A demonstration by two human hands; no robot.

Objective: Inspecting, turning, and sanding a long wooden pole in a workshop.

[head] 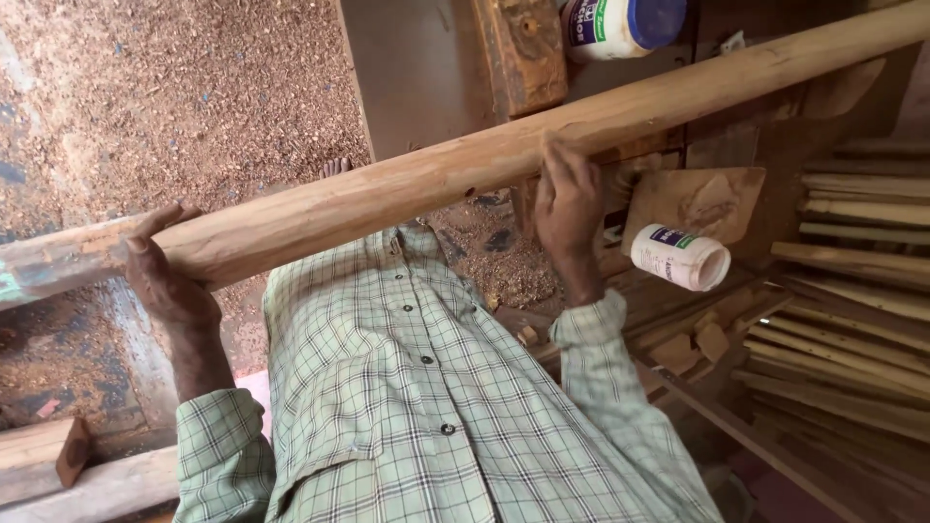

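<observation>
Left hand [167, 281]: wrapped around the pole from below near its left end, fingers curled over the top edge.
Right hand [570, 205]: fingers pressed flat against the pole's near side at mid-length, thumb hidden, so full wrap can't be confirmed.
Pole [407, 189]: 1 long round pale wooden pole, held across the body, slanting from lower left to upper right, above the shirt front.
Pole's left end: darker, with a greenish smear.
Shirt [426, 387]: 1 green checked shirt, buttoned, both sleeves at the wrists.
Jars: 2 white plastic jars; one [680, 256] lies on its side, open, just right of the right hand; one [620, 23] with a blue lid at top.
Stacked sticks [852, 291]: many thin wooden lengths at right, too many to count.
Floor [165, 87]: covered in sawdust.
Block [39, 455]: 1 wood offcut, lower left.
</observation>
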